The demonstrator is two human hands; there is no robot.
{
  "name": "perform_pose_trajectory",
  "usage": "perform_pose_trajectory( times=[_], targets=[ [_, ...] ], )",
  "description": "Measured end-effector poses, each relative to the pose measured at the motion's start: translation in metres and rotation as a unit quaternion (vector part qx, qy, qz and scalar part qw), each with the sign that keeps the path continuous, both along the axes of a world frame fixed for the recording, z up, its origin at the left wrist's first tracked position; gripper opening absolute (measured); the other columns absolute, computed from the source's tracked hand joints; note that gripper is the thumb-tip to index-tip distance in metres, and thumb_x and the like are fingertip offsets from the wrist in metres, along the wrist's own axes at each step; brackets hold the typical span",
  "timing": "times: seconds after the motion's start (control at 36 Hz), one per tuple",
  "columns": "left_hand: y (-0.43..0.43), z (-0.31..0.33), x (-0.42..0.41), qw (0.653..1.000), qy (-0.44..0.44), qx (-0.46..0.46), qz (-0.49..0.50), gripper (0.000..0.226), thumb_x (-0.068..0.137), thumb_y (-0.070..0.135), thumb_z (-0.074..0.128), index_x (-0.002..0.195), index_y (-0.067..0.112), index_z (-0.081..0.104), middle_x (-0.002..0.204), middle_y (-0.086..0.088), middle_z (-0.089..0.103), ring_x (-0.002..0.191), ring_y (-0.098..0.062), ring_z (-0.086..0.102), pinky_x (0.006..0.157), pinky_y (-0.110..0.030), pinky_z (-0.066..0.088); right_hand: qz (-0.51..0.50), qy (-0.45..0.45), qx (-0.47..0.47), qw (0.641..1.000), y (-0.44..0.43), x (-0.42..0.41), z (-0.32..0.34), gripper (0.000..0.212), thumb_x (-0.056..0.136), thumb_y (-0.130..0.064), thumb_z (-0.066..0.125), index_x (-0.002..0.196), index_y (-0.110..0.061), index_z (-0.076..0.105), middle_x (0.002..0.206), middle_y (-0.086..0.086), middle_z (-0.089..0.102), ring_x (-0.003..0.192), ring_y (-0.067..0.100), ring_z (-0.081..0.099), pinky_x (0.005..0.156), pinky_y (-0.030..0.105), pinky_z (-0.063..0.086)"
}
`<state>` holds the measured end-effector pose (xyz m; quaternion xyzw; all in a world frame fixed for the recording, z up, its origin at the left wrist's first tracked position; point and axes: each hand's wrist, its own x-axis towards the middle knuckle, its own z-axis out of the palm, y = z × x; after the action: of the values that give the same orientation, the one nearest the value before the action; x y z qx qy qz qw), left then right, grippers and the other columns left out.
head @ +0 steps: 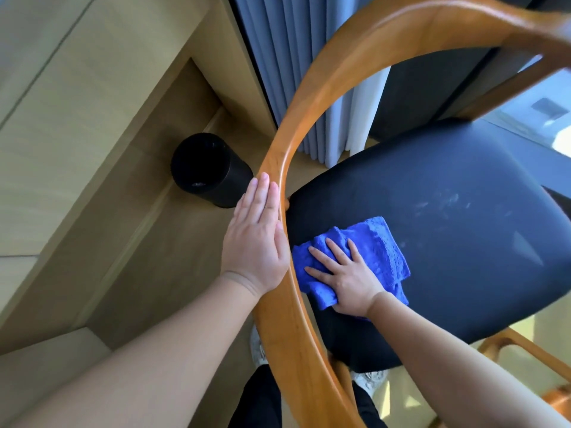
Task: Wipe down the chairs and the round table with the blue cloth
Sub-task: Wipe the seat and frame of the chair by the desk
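A wooden chair (448, 227) with a dark seat fills the right side, its curved back rail (278, 168) arching near to far. A black bin (210, 169) stands far left on the floor. The folded blue cloth (380, 242) lies on the seat's near-left part under the right hand (346, 279), fingers spread flat. The left hand (256, 242) rests straight-fingered against the rail.

Forearms (139, 350) bare; black trousers (259, 400); pale grey-white sneakers (369, 381).
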<state>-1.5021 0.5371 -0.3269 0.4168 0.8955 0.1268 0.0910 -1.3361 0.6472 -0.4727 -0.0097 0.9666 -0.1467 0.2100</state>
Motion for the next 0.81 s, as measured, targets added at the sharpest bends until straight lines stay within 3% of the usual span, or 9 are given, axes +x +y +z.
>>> perform_pose_trajectory(
  times=[0.17,0.28,0.36,0.42,0.53,0.58,0.69,0.81],
  targets=[
    [0.000,-0.001,0.001,1.000,0.003,0.001,-0.003,0.054,0.096,0.028,0.022,0.146,0.007,0.028,0.154,-0.009,0.025,0.144,-0.022,0.016,0.115,-0.039,0.023,0.000,0.029,-0.003,1.000,0.008,-0.009,-0.006,0.071,0.059,-0.045,0.065,0.129,-0.036,0.060,0.151,0.001,0.041,0.136,0.041,0.039,0.103,0.067,0.030],
    [0.000,-0.001,0.002,1.000,0.013,0.006,-0.005,0.053,0.096,0.026,0.024,0.145,0.006,0.030,0.152,-0.010,0.028,0.143,-0.022,0.018,0.114,-0.039,0.023,-0.023,0.062,-0.013,0.998,0.022,-0.031,-0.007,0.064,0.060,-0.041,0.072,0.123,-0.033,0.064,0.146,0.002,0.047,0.131,0.041,0.044,0.101,0.064,0.035],
    [-0.001,-0.002,0.002,1.000,0.013,0.008,-0.005,0.053,0.096,0.026,0.024,0.145,0.007,0.031,0.152,-0.010,0.029,0.142,-0.021,0.018,0.114,-0.038,0.022,-0.101,0.070,-0.014,0.992,0.036,-0.057,-0.005,0.060,0.065,-0.039,0.072,0.124,-0.027,0.064,0.143,0.006,0.050,0.125,0.043,0.049,0.100,0.060,0.040],
    [0.000,-0.002,0.000,1.000,0.018,0.009,-0.006,0.053,0.096,0.026,0.025,0.145,0.007,0.031,0.153,-0.009,0.028,0.143,-0.021,0.017,0.114,-0.038,0.022,-0.164,0.059,-0.009,0.985,0.040,-0.073,-0.002,0.064,0.069,-0.041,0.072,0.129,-0.025,0.059,0.146,0.008,0.045,0.128,0.044,0.045,0.102,0.058,0.037],
    [0.000,-0.002,0.000,1.000,0.016,0.007,-0.007,0.053,0.095,0.025,0.025,0.145,0.006,0.031,0.153,-0.010,0.028,0.143,-0.022,0.017,0.115,-0.038,0.023,-0.174,0.035,0.034,0.983,0.020,-0.061,-0.003,0.094,0.067,-0.076,0.052,0.147,-0.030,0.033,0.159,0.011,0.016,0.141,0.048,0.017,0.108,0.068,0.013],
    [0.000,-0.001,0.000,1.000,0.016,0.003,-0.009,0.054,0.095,0.024,0.026,0.145,0.006,0.031,0.153,-0.010,0.027,0.143,-0.021,0.017,0.115,-0.038,0.022,-0.173,0.016,0.038,0.984,0.011,-0.048,-0.002,0.100,0.066,-0.080,0.047,0.150,-0.033,0.020,0.161,0.012,0.007,0.142,0.049,0.012,0.108,0.070,0.015],
    [0.001,0.000,-0.001,1.000,0.016,-0.001,-0.012,0.054,0.094,0.025,0.024,0.145,0.006,0.030,0.153,-0.011,0.027,0.143,-0.022,0.017,0.115,-0.038,0.022,-0.169,-0.007,0.023,0.985,0.009,-0.044,0.004,0.089,0.075,-0.059,0.055,0.152,-0.037,0.016,0.162,0.008,0.006,0.142,0.046,0.014,0.109,0.065,0.018],
    [0.001,0.000,-0.001,1.000,0.019,-0.004,-0.017,0.055,0.094,0.024,0.026,0.145,0.005,0.031,0.153,-0.011,0.028,0.143,-0.023,0.018,0.115,-0.037,0.020,-0.124,-0.002,0.017,0.992,0.002,-0.019,0.009,0.085,0.062,-0.038,0.070,0.142,-0.033,0.042,0.152,0.012,0.034,0.125,0.045,0.043,0.092,0.056,0.040]
  ],
)
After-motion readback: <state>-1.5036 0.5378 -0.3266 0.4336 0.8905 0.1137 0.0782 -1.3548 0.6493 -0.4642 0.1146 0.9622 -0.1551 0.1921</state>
